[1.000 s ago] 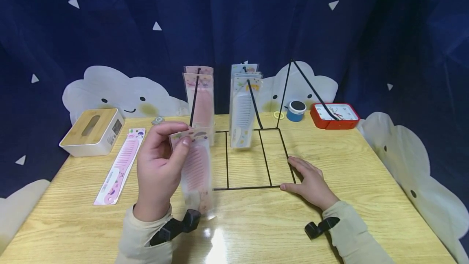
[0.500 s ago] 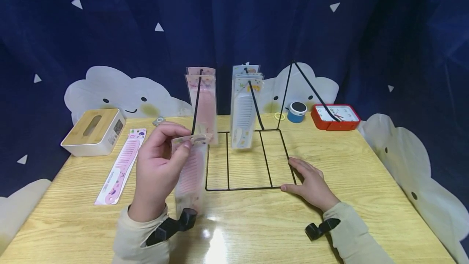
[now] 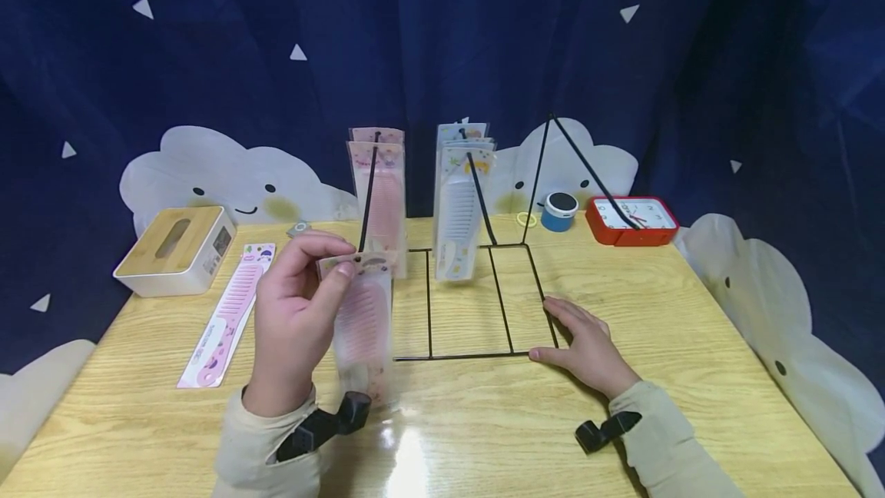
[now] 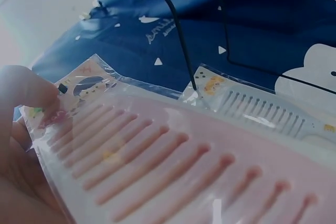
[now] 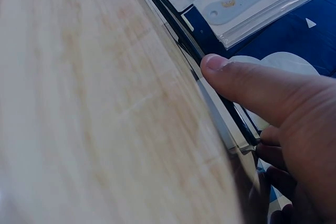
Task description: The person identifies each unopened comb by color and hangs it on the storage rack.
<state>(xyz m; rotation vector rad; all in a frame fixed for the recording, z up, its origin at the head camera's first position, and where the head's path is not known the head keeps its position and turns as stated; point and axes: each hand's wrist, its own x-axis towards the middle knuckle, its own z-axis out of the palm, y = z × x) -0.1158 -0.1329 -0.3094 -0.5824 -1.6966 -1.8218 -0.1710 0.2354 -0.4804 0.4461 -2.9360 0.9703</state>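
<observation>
Pink plastic comb in its clear cellophane sleeve [image 3: 362, 313] hangs from my left hand [image 3: 293, 321], pinched at the printed card top, just near of the black wire display rack [image 3: 470, 298]. I'd keep that pinch high and the hanging hole square to the left prong. My right hand [image 3: 588, 344] lies flat, fingers straight, on the wooden tabletop [image 3: 691, 344] against the rack's near right corner.

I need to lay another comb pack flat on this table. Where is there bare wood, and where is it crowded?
Bare wood lies right of the wire rack, in front of the red clock, and along the near edge between the sleeves. It is crowded at the left: the tissue box, the flat pink comb, and the left hand holding a packaged comb.
</observation>
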